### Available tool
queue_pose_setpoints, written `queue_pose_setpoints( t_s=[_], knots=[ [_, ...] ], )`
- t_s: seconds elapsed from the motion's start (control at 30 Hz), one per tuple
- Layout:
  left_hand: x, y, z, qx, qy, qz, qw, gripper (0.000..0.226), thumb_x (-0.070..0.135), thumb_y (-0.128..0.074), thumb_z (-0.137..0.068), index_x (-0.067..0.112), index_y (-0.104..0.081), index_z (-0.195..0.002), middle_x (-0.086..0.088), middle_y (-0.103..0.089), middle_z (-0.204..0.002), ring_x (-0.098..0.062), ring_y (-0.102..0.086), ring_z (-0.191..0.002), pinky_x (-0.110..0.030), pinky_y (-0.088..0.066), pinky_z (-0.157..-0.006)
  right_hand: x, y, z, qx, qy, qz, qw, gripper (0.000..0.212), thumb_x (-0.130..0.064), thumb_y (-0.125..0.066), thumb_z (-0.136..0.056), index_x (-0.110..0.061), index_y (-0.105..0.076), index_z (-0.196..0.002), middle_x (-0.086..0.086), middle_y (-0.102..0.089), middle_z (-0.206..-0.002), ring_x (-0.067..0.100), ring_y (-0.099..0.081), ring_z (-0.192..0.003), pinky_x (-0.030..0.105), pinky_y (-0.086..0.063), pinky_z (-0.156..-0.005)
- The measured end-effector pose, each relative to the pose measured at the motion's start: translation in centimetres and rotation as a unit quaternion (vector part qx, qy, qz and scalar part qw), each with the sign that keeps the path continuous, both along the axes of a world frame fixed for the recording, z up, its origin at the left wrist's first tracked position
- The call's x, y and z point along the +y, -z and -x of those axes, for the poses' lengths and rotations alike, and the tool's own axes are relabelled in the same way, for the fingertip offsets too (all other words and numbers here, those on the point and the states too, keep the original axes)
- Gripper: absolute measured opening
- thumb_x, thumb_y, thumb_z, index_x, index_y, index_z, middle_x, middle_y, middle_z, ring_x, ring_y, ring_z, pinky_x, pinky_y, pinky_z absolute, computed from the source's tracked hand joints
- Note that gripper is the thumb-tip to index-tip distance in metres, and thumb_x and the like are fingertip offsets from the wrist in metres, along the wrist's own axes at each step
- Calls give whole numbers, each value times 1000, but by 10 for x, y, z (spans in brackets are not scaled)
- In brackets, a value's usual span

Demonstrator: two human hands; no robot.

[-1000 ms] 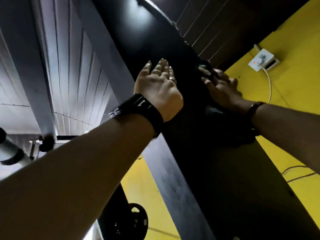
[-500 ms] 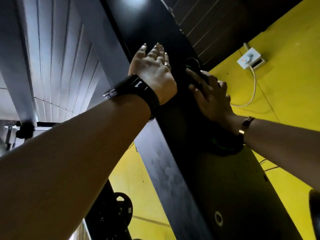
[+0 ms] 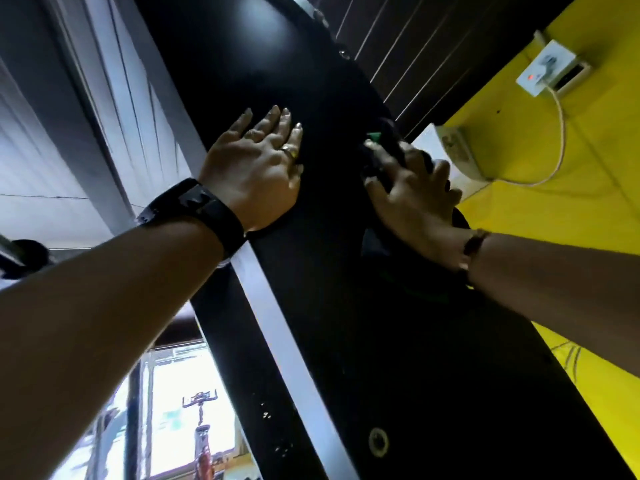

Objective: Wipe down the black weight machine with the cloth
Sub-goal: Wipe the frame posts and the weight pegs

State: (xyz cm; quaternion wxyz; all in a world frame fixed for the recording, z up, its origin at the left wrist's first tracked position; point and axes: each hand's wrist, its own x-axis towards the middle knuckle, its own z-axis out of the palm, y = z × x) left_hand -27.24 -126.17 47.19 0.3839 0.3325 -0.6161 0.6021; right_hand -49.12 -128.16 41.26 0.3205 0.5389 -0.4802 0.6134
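The black weight machine [image 3: 332, 289] rises as a tall glossy panel, seen from below. My left hand [image 3: 259, 168] lies flat on its face, fingers straight and spread, a black watch on the wrist. My right hand [image 3: 412, 199] presses a dark cloth [image 3: 389, 147] with green trim against the panel's right edge. Its fingers are spread over the cloth, with a bunch of it caught between thumb and forefinger. More of the cloth hangs under that wrist, barely distinct from the black panel.
A silver strip [image 3: 284, 341] runs down the panel's left edge. Right of the panel is a yellow wall with a white socket [image 3: 550, 69], a white cable and a pale box [image 3: 460, 150]. Lower left, a bright window [image 3: 180, 410] shows an exercise bike.
My right hand has slid the cloth down the panel's right side, away from the socket. My left hand stays flat on the panel. The view has tilted lower.
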Motion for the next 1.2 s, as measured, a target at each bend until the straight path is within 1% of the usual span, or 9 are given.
queue_pose_setpoints(
  t_s=[0.2,0.4,0.5,0.63,0.7,0.8,0.9,1.07,1.2],
  knots=[
    [17,7,4,-73,-71,22,995,73,42,-12,-90,4,-36,-147,-14,-31,-155,-25,-26,-146,-39,-13,-118,-20,21,55,325,68,115,936,53,-65,-26,-93,-49,-29,-144,-3,-33,-151,39,-40,-125,59,-42,-87],
    [27,1,3,-66,-48,-50,995,62,35,-23,-95,7,-35,-149,-10,-27,-157,-22,-23,-146,-28,-11,-117,-5,9,28,123,9,43,991,71,-72,-22,-75,-56,-26,-143,-11,-21,-157,40,-21,-137,62,-26,-103],
    [31,-3,3,-37,11,-96,995,58,33,-26,-96,5,-39,-146,-11,-31,-155,-19,-26,-145,-23,-12,-115,12,15,-6,148,16,58,987,68,-68,-19,-78,-52,-26,-145,-11,-20,-158,39,-20,-138,60,-25,-101],
    [36,-7,-2,27,140,-207,968,49,34,-34,-99,13,-45,-141,-4,-39,-150,-11,-32,-141,-24,-19,-119,12,46,-45,322,75,129,935,78,-64,-9,-70,-51,-34,-142,-9,-33,-154,44,-31,-133,61,-30,-94],
    [37,-10,-4,63,129,-221,965,58,45,-33,-97,10,-49,-140,-3,-43,-147,-16,-36,-140,-21,-24,-115,10,58,-53,402,69,199,891,69,-62,-18,-75,-49,-47,-136,-9,-48,-145,44,-42,-127,58,-34,-90],
    [39,-10,-6,64,89,-220,969,47,26,-31,-104,0,-42,-142,-16,-41,-149,-27,-33,-142,-27,-22,-115,2,34,-33,498,39,251,829,64,-61,-33,-74,-47,-52,-133,-9,-53,-141,44,-48,-121,59,-38,-85],
    [42,-11,-6,-19,83,-240,967,55,33,-24,-97,11,-36,-146,-6,-34,-152,-17,-26,-144,-24,-16,-118,1,-2,-2,456,38,213,864,64,-60,-37,-74,-47,-47,-137,-7,-48,-145,44,-44,-121,56,-37,-86],
    [37,-16,0,55,203,-290,933,50,57,-28,-92,30,-45,-131,1,-44,-146,-11,-34,-141,-32,-21,-119,10,9,-27,280,43,143,948,75,-64,-20,-71,-45,-43,-140,-5,-40,-150,46,-36,-128,59,-31,-90],
    [39,-13,1,-14,58,-206,977,64,47,-27,-94,12,-38,-147,-3,-28,-157,-13,-19,-147,-22,-8,-117,10,71,-71,322,40,213,922,65,-59,-27,-77,-42,-53,-134,-5,-53,-139,44,-44,-120,53,-35,-86]
  ],
)
